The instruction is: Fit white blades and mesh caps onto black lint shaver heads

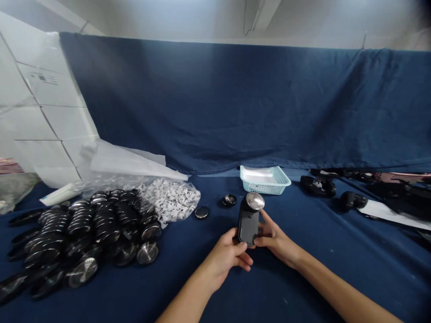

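While both hands meet at the middle of the blue cloth table (303, 278), they share one thing: a black lint shaver (249, 222) with a round metal mesh head, standing upright just past the fingertips. The left hand (225, 255) comes in from seven o'clock, its fingers curled closed on the lower left of the body, thumb on the front. The right hand (276, 240) comes in from four o'clock and wraps the right side and back, fingers closed on the casing.

At nine o'clock of the shaver lies a heap of mesh caps (84, 237), stacked in rows, with a bag of small white parts (170, 197) beyond it. Two loose caps (215, 206) sit at eleven o'clock, and a pale blue basket (265, 179) stands at twelve, near the hanging blue curtain (235, 103). Black housings (333, 193) lie at two o'clock.

Judging by the grip, the step in hand is seating or checking the head on the body; whether the head is fully seated is hard to tell from this view. A twist or press would call for a firm hold below and a free hand at the head.
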Action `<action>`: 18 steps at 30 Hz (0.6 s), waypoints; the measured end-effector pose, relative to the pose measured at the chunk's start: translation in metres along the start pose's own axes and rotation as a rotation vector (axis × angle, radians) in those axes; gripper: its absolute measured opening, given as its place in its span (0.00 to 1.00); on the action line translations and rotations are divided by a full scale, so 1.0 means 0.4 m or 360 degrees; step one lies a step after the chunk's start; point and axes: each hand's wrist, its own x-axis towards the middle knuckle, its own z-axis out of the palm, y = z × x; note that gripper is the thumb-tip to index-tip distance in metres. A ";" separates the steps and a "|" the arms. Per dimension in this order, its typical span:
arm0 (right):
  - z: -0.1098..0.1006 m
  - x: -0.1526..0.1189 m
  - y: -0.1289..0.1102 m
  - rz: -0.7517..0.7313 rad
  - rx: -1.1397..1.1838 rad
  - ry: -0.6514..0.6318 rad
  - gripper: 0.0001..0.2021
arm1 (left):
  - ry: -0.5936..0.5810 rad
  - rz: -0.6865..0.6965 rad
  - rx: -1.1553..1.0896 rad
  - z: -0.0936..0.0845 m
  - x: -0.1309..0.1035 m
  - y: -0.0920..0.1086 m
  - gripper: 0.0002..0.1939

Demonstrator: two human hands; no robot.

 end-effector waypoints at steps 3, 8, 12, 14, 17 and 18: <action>-0.001 -0.001 -0.006 -0.0038 -0.0070 -0.0025 0.49 | -0.0008 -0.0006 0.0088 0.000 0.004 -0.004 0.19; -0.003 -0.003 -0.018 -0.0082 -0.0116 -0.0049 0.47 | 0.0025 0.0037 0.0279 -0.005 0.008 -0.004 0.18; -0.004 -0.006 -0.021 -0.0060 -0.0094 -0.0029 0.54 | 0.0066 0.0107 0.0394 -0.023 0.009 0.008 0.16; -0.007 -0.007 -0.021 -0.0034 -0.0062 -0.0066 0.55 | 0.0065 0.0142 0.0435 -0.032 0.009 0.015 0.14; -0.015 -0.004 -0.021 0.0005 -0.0016 -0.0133 0.54 | 0.0040 0.0175 0.0485 -0.040 0.011 0.023 0.13; -0.018 -0.003 -0.021 0.0018 -0.0007 -0.0151 0.53 | 0.0030 0.0176 0.0502 -0.042 0.013 0.023 0.14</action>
